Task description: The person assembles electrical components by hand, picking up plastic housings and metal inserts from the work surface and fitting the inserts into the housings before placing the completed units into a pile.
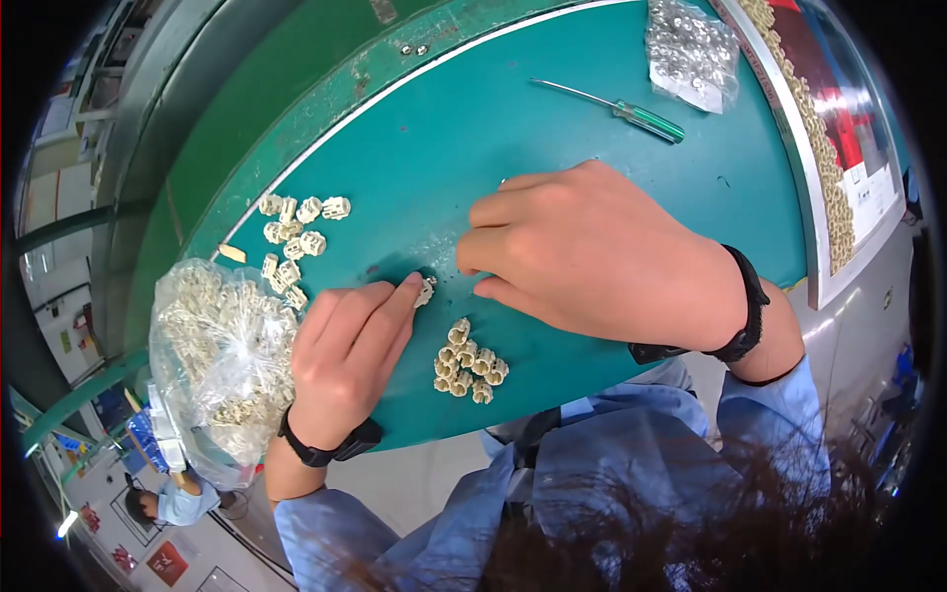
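My left hand [345, 345] is closed, its fingertips on a small cream plastic part [425, 291] at the tabletop. To its right, my right hand [582, 242] hovers over the green mat with thumb and fingers pinched together; whatever they hold, if anything, is hidden. Just below the hands lies a small cluster of cream, ring-like plastic parts [467, 356]. Farther left, several cage-shaped cream plastic parts [312, 243] are scattered. Beside my left wrist sits a clear plastic bag [222, 345] full of similar cream pieces.
A screwdriver [646, 120] with a green handle lies at the far right. Behind it is a clear bag of small metal parts [691, 49]. Along the right edge stands a white-framed tray [804, 197] with many beige pieces. Another person [182, 498] is in the background, lower left.
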`<action>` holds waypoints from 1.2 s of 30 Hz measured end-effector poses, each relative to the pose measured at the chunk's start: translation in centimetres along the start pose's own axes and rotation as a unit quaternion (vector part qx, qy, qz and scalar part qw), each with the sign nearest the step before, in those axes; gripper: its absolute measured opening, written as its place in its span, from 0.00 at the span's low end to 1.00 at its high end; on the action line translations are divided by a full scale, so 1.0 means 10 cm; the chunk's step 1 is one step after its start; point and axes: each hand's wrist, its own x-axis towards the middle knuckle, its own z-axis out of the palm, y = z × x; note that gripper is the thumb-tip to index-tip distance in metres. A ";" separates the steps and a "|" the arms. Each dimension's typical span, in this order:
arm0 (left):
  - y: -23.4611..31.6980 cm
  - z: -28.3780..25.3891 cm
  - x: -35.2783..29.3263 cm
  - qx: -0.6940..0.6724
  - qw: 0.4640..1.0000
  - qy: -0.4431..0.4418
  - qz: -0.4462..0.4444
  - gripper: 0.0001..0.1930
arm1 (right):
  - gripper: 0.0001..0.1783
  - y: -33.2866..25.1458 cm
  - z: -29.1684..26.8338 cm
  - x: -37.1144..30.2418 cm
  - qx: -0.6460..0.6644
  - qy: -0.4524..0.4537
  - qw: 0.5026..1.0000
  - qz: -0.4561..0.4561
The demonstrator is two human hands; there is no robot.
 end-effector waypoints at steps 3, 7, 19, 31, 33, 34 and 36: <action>0.02 -0.03 0.01 -0.008 0.999 -0.013 -0.032 0.20 | 0.07 0.02 0.07 -0.01 0.005 0.044 0.999 -0.009; -0.01 -0.09 -0.03 -0.057 0.995 -0.037 -0.070 0.20 | 0.07 -0.04 0.21 0.04 0.003 0.077 0.997 -0.019; -0.22 0.02 -0.14 -0.123 0.991 -0.007 -0.055 0.19 | 0.10 -0.12 0.24 0.16 -0.029 0.058 0.994 -0.090; -0.19 0.32 -0.17 -0.334 0.940 0.044 -0.058 0.14 | 0.27 -0.43 -0.03 -0.85 -0.046 0.000 0.999 -0.026; -0.14 0.35 -0.18 -0.323 0.944 0.047 -0.046 0.14 | 0.29 -0.47 0.06 -0.98 -0.033 0.007 0.999 -0.014; -0.13 0.36 -0.17 -0.315 0.948 0.047 -0.024 0.13 | 0.30 -0.51 0.08 -1.03 -0.038 0.015 0.999 -0.006; -0.12 0.37 -0.16 -0.307 0.950 0.048 -0.002 0.13 | 0.30 -0.56 0.13 -1.12 -0.048 0.034 0.998 0.012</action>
